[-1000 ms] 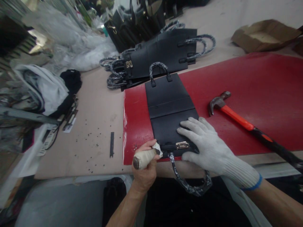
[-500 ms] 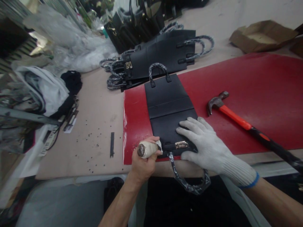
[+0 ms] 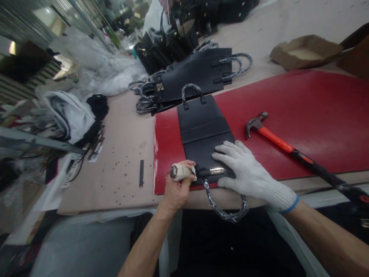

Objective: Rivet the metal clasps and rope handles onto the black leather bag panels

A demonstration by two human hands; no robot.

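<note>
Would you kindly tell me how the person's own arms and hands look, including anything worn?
The left hand is ungloved and the left forearm bare. The right hand wears a whitish knitted glove with a ribbed cuff edged in blue; the right forearm shows no sleeve.

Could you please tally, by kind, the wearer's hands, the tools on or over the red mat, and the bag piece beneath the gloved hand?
Hands: 2 (bare left hand, gloved right hand)
Tools: 2 (claw hammer, wrapped-handle tool)
Bag pieces: 1 (black bag piece)
Total: 5
</note>
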